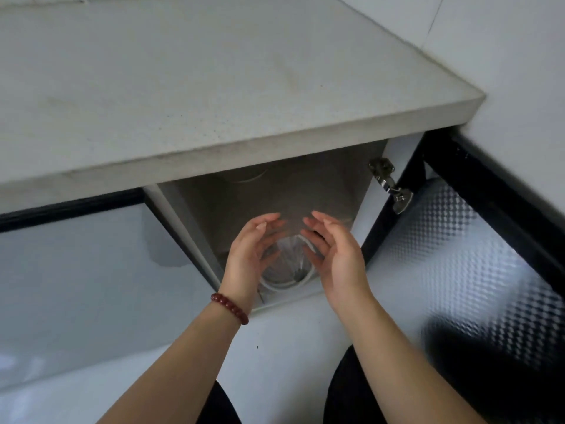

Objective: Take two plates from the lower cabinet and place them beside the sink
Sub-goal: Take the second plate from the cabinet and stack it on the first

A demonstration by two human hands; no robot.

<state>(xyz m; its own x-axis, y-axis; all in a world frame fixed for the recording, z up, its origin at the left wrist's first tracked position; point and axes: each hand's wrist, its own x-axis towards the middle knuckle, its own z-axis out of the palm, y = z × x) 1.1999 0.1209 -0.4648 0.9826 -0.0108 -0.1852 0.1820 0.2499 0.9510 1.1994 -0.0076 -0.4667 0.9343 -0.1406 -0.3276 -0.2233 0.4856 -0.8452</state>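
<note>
- The plates (286, 267) lie as a white stack on the floor of the open lower cabinet (275, 191), under the grey tabletop (183, 87); its patterned glass door (477, 255) is swung out to the right so we can reach in.
- Our left hand (250, 255) and right hand (333, 255) hover either side of the stack, palms facing, fingers loosely spread, holding nothing.
- We judge both hands are set to clasp the rims together.

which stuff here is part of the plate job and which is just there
Job: plates in the open lower cabinet; left hand and right hand, both open, reaching in; countertop.
Just there: door hinge, patterned open door, bead bracelet.
</note>
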